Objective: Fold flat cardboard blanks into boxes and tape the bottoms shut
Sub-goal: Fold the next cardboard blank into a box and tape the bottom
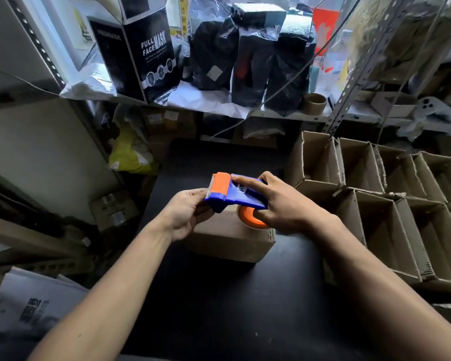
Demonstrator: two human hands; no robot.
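A small closed cardboard box (227, 241) sits on the black table (245, 308) in front of me. Above it I hold a blue and orange tape dispenser (235, 192). My right hand (281, 201) grips the dispenser's body, index finger stretched along its top, with the orange tape core (248, 216) showing under the palm. My left hand (186, 213) pinches the dispenser's front end near the orange roller and the toothed blade. Whether any tape is pulled out is hidden by my fingers.
Several open, folded cardboard boxes (391, 204) stand in rows at the right of the table. A metal shelf (219, 108) behind holds a black mask box (141, 53), black wrapped parcels (258, 56) and an empty tape core (314, 102). Printed bags (29, 303) lie at the lower left.
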